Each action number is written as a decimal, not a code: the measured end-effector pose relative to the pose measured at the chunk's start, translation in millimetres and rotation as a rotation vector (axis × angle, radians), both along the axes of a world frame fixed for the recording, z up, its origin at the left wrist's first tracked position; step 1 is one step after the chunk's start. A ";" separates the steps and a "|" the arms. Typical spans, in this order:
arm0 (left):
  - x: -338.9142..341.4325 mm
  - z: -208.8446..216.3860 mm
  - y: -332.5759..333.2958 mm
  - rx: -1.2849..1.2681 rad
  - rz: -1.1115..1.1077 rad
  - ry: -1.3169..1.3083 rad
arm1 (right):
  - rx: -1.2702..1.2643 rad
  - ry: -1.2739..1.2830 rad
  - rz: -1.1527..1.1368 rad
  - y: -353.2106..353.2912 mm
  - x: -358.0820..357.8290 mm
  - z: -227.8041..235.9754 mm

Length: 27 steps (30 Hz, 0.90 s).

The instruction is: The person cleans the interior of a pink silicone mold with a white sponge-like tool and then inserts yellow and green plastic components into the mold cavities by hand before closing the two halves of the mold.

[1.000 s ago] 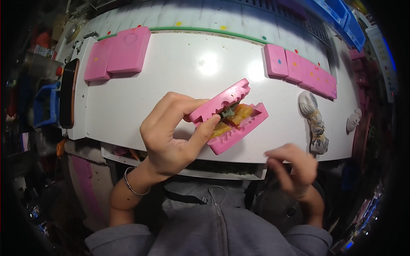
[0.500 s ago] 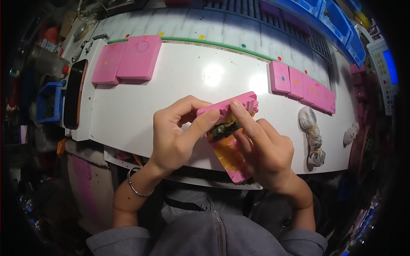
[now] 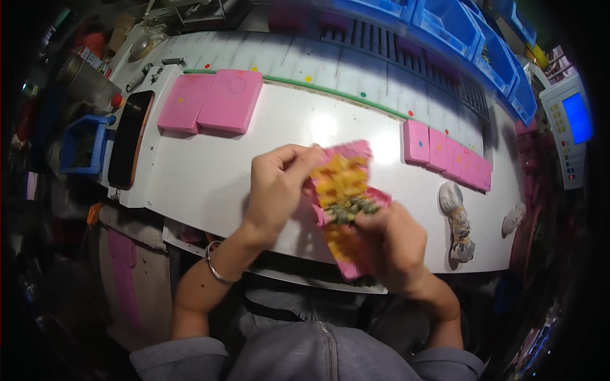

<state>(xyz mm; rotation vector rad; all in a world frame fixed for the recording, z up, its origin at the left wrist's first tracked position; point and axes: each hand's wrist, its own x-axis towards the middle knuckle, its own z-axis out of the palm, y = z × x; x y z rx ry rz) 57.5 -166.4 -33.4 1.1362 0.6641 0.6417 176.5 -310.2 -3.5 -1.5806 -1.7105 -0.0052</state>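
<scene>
Above the table's front edge, a pink rubber mould (image 3: 351,259) is spread open between my hands, its yellow-stained inner faces showing. Dark green pieces (image 3: 348,209), blurred and perhaps wax, lie across its middle, between the two faces. My left hand (image 3: 274,187) pinches the upper flap at its left edge, thumb against fingers. My right hand (image 3: 399,244) is closed around the mould's right side, its thumb beside the green pieces. Motion blur and the mould hide its other fingers.
Two pink blocks (image 3: 230,101) lie at the back left of the white table (image 3: 197,171), near a phone (image 3: 130,141). At right stand a row of smaller pink blocks (image 3: 416,143) and a tied cloth bundle (image 3: 456,222). Blue bins (image 3: 448,28) hang behind; a blue-screened device (image 3: 574,120) stands far right.
The mould's upper flap has been folded back, so its yellow inner face now shows. My right hand has moved down, away from the upper flap. The view has shifted slightly.
</scene>
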 end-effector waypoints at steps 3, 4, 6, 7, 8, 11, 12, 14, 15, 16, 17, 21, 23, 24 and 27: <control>-3.2 -8.0 4.4 -0.033 0.020 0.080 | 0.044 0.095 0.020 -12.9 -3.8 -10.1; -4.7 -8.6 2.7 0.135 0.038 0.122 | 0.104 0.228 0.008 -11.7 -4.3 -8.7; -1.8 -6.8 1.6 0.364 0.047 0.209 | 0.229 0.333 -0.055 -6.3 -0.2 5.2; 0.2 -7.0 2.9 0.377 0.045 0.198 | 0.337 0.331 -0.058 0.0 4.2 16.0; 2.2 -9.5 4.5 0.383 0.060 0.167 | 0.335 0.273 -0.078 0.4 8.3 31.0; 0.7 -3.8 9.8 0.319 0.044 0.150 | 0.341 0.062 -0.130 7.6 22.6 62.3; -1.6 -4.9 9.8 0.379 0.121 0.130 | 0.258 0.325 -0.063 7.7 21.8 56.5; -3.9 -4.7 12.7 0.523 0.178 -0.012 | 0.019 0.631 -0.042 9.0 17.9 47.4; -9.5 2.7 10.7 0.529 0.181 0.001 | -0.056 0.497 0.014 14.7 16.9 45.6; -8.8 11.7 4.2 0.420 -0.035 -0.119 | -0.077 0.476 0.051 16.1 17.0 43.2; -8.6 21.8 -1.7 0.303 -0.249 -0.238 | -0.099 0.456 0.089 17.1 15.9 38.6; 1.4 48.0 -12.0 0.050 -0.824 0.123 | -0.047 0.461 -0.066 17.8 11.9 34.4; -1.0 48.7 -16.7 -0.043 -0.819 0.160 | 0.038 0.488 -0.170 18.9 14.7 28.0; -3.0 48.9 -22.4 -0.086 -0.741 0.104 | -0.059 0.545 -0.164 15.0 16.7 26.6; -7.0 41.2 -25.6 0.128 -0.785 0.149 | -0.210 0.556 -0.172 7.7 15.4 23.5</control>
